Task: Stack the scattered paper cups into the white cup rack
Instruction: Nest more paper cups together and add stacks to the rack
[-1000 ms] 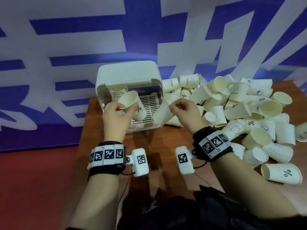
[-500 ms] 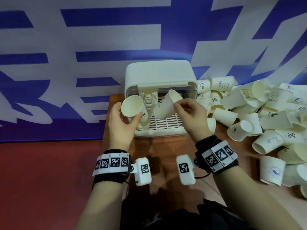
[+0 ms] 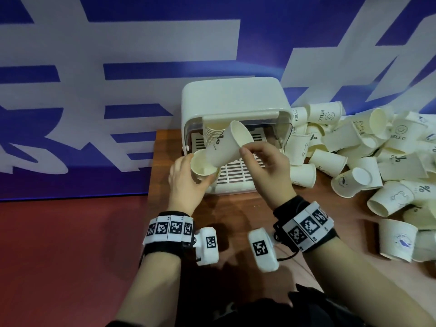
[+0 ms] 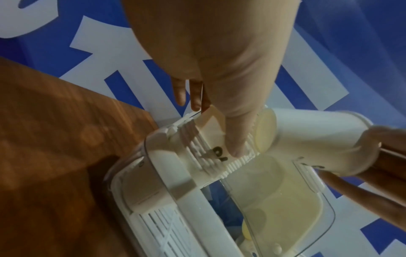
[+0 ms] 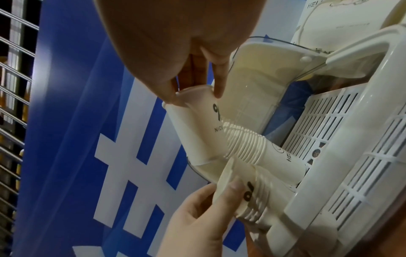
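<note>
- Two paper cups are in hand, in front of the rack's open mouth. The tilted paper cup [image 3: 225,147], printed with a percent mark, has its base dipping into the mouth of the upright paper cup [image 3: 204,166].
- The right hand [image 3: 266,168] pinches the tilted cup's rim between thumb and fingertips [image 5: 217,87], fingers curled.
- The left hand [image 3: 186,182] wraps the upright cup, thumb [image 4: 236,132] pressed on its printed wall; that cup tops a short nest of ribbed rims seen from both wrist views.
- The white cup rack [image 3: 236,97] stands at the back left of the wooden table [image 3: 247,208], its clear lid [image 3: 283,133] raised and its slotted floor [image 3: 238,171] exposed.
- Two nested cup stacks show inside: one stack [image 5: 248,144] lying toward the opening, and the one under the left hand. The number of cups in each cannot be counted.
- The loose pile of paper cups [image 3: 368,161] lies right of the rack, touching its side and spreading to the table's right edge; several dozen, too overlapped to count exactly.
- Bare tabletop lies between the rack and the near edge, under both wrists; the rack's left side sits near the table's left edge.
- A blue-and-white banner [image 3: 118,67] stands behind the table.
</note>
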`<state>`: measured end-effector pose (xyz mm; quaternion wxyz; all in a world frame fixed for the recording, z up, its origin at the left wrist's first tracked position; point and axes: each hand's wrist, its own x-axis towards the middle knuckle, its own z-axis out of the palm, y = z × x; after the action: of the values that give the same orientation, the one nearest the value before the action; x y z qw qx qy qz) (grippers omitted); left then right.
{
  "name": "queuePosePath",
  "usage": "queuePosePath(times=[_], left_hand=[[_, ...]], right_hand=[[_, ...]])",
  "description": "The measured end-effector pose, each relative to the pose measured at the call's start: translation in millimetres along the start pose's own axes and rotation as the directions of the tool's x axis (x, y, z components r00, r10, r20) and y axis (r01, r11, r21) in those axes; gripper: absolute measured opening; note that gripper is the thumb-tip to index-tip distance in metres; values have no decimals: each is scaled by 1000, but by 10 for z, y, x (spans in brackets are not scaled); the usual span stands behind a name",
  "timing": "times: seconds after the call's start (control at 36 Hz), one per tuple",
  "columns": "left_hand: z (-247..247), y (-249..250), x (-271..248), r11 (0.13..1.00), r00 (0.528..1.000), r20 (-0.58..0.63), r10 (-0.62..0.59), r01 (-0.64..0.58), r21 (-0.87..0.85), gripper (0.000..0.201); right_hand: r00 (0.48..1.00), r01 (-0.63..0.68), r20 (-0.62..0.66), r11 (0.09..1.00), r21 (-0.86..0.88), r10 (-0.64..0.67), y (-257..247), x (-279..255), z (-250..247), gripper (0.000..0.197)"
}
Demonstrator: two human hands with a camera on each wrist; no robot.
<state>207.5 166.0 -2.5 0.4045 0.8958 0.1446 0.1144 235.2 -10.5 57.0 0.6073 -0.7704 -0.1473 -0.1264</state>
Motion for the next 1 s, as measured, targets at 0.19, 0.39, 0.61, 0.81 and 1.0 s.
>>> queuePosePath(times=[0.19,0.39,0.61,0.81,1.0], left_hand=[[-11,-61,-27,998,994,86,-65,64,12,80],[-83,-186,3,971,981,147,-125,151,-185,78],[-142,-119,72,897,993,-80,-89,45,-440,26],[-12,-180,81,902,997,-59,-54,23,-431,28],[57,-285,76,917,997,-34,-63,45,-397,32]], right_hand=[[974,177,161,977,-117,-157,64,24,143,7],[888,299,417,931,-210,-191,220,46,319,19],[862,167,507,949,-267,-9,392,48,441,19],[871,55,480,950,-306,105,452,14,481,15],[866,25,472,930,-367,163,528,-19,519,14]])
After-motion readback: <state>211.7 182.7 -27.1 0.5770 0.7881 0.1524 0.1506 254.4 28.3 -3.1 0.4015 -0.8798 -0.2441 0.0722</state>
